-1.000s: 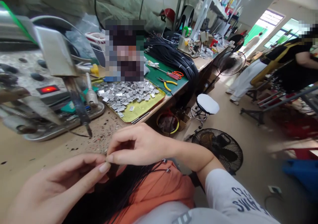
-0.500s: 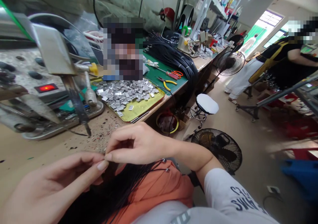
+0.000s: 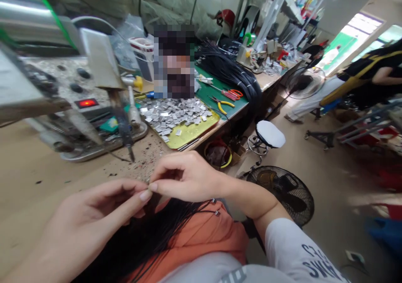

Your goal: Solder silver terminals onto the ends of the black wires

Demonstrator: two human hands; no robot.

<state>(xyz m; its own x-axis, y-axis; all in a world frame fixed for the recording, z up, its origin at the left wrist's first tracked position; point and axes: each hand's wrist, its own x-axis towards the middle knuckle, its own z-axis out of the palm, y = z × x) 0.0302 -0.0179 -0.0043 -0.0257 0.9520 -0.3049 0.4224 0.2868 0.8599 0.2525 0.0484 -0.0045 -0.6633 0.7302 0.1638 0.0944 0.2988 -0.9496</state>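
head view, looking down over the person's lap: the left hand [image 3: 91, 214] comes in from the lower left and the right hand [image 3: 185, 178] from the right, a white sleeve [image 3: 298, 249] on that forearm. both hands are closed into a fine pinch, thumb and fingertips meeting at one spot just above a bundle of thin black wires [image 3: 141, 241]. whatever sits between the fingertips is too small to tell. the bundle hangs down across an orange cloth [image 3: 220, 237] in the lap, with small metal ends [image 3: 216, 207] on a few strands.

just ahead, dark crumbs [image 3: 144, 161] are scattered on the wooden counter [image 3: 40, 178]. a bench machine [image 3: 86, 103] with a lit red display stands on it, beside a yellow tray [image 3: 191, 134] heaped with small silver pieces [image 3: 172, 117]. a blurred patch hides the counter behind the tray. farther along, on a green mat [image 3: 210, 94], lie yellow-handled pliers [image 3: 224, 106], orange-handled scissors [image 3: 235, 93] and a big coil of black cable [image 3: 232, 73]. below the counter's edge are a white stool [image 3: 270, 134] and a floor fan [image 3: 281, 195]. to the right, a co-worker [image 3: 367, 71] in black with a yellow apron stands well apart.
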